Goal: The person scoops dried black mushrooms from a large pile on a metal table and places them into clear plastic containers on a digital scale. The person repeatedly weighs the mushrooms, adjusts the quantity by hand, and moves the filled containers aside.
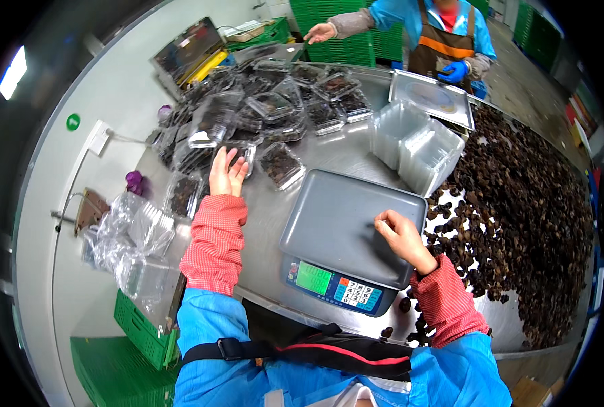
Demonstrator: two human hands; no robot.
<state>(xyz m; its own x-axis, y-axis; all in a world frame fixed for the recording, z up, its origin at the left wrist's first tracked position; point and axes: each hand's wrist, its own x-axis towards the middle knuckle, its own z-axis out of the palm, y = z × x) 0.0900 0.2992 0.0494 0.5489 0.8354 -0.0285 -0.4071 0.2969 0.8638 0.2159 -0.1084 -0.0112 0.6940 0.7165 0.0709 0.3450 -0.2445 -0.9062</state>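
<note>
My left hand is at the near edge of a pile of clear plastic clamshell boxes packed with dark dried pieces. Its fingers are apart, in front of one filled box; whether they touch it I cannot tell. Another filled box lies just right of it on the metal table. Over the grey pan of a digital scale hovers my right hand, fingers curled together and nothing visible in them. The scale's green display is lit, and its pan bears no box.
Nested clear plastic trays stand behind the scale, beside a metal tray. Loose dark dried pieces cover the table's right side. Plastic bags and containers lie at left. Across the table stands a co-worker, one arm stretched out.
</note>
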